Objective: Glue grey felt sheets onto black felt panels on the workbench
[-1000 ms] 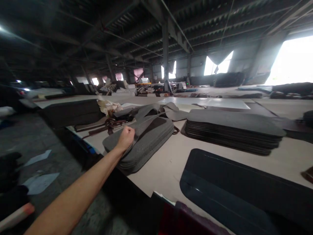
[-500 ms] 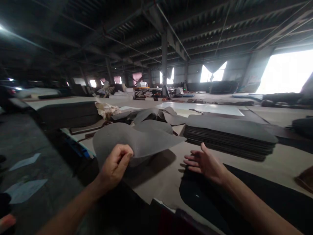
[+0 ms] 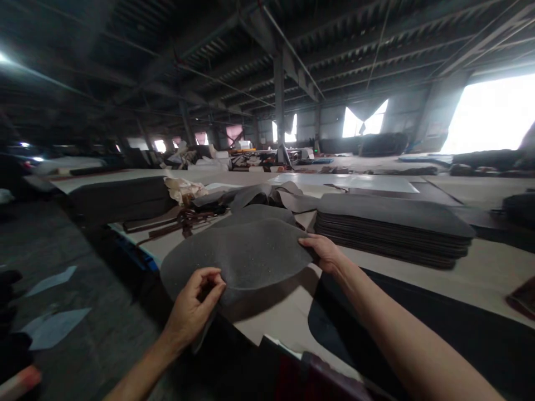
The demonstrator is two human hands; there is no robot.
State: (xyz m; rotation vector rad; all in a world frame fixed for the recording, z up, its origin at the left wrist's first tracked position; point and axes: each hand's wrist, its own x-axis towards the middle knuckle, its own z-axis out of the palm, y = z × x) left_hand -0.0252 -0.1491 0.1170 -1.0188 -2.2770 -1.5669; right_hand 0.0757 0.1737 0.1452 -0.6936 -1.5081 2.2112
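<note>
Between my hands hangs a thin grey sheet (image 3: 251,253) with rounded ends, lifted above the table. My left hand (image 3: 199,298) pinches its near edge between thumb and fingertips. At the sheet's right end, my right hand (image 3: 324,252) grips the edge, thumb on top and the other fingers out of sight beneath. Light specks dot the sheet's surface. Below my right forearm lies a flat black panel (image 3: 438,317) with a rounded corner. Just beyond my right hand rests a stack of similar dark grey sheets (image 3: 393,231).
The table (image 3: 271,312) has a pale covering. Behind the held sheet are crumpled grey pieces (image 3: 251,195) and brown strips (image 3: 184,220). A tall dark stack (image 3: 121,197) stands at the far left edge. Papers (image 3: 58,328) lie on the floor at left.
My right hand, open and apart from the sheet before, has moved left and taken hold of its right end. The sheet has flattened from a curled shape. My left hand keeps its pinch.
</note>
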